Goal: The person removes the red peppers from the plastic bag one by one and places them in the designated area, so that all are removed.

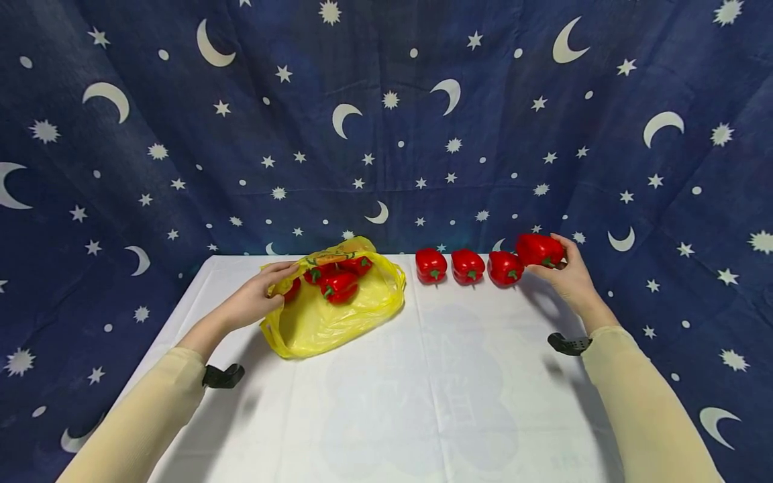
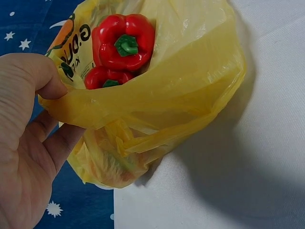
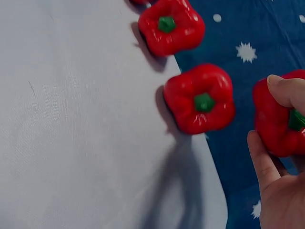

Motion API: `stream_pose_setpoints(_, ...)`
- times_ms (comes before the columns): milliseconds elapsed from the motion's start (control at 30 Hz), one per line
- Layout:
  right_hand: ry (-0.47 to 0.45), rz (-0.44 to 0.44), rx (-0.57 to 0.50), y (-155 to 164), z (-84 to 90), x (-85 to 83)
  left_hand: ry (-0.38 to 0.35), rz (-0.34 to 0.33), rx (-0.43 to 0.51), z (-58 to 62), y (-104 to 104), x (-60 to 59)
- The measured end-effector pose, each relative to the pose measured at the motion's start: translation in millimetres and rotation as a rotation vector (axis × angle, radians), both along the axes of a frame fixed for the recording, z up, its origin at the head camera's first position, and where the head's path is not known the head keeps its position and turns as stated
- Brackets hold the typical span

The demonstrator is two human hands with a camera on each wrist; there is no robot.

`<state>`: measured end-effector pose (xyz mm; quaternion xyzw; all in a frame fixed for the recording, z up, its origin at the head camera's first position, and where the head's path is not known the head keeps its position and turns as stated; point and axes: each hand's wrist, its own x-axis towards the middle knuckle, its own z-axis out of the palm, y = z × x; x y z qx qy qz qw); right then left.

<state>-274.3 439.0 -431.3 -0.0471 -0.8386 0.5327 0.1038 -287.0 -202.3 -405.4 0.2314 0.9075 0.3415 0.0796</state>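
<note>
My left hand (image 1: pixel 256 295) pinches the edge of a yellow plastic bag (image 1: pixel 368 305) between thumb and fingers, and its mouth gapes. Inside lie several red bell peppers (image 1: pixel 339 287) with green stems; the left wrist view shows a pepper (image 2: pixel 125 42) above another, partly covered by the bag. At the right, my right hand (image 1: pixel 570 272) grips a red bell pepper (image 1: pixel 537 249), raised off the table. Just left of it, three more peppers stand in a row: one pepper (image 1: pixel 431 266), a middle pepper (image 1: pixel 468 267) and a third pepper (image 1: pixel 506 269) nearest the hand.
A white cloth (image 1: pixel 423 389) covers the table. Behind it hangs a dark blue curtain (image 1: pixel 386 121) with white moons and stars, close to the back edge. The row of peppers stands near that edge. A black wrist mount (image 1: pixel 223 377) sticks out from the left sleeve.
</note>
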Motion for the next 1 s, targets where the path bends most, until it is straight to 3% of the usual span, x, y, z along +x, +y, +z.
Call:
stream_pose_setpoints(567,-0.103,-0.156,-0.001,29,-36.0,-7.6,-0.021,-0.003,0.013,-0.4,0,-0.2)
stream_pose_setpoints(1000,-0.104,-0.177,-0.018,28,-58.0,-12.8,-0.013,0.005,0.001,0.8,1,1.8)
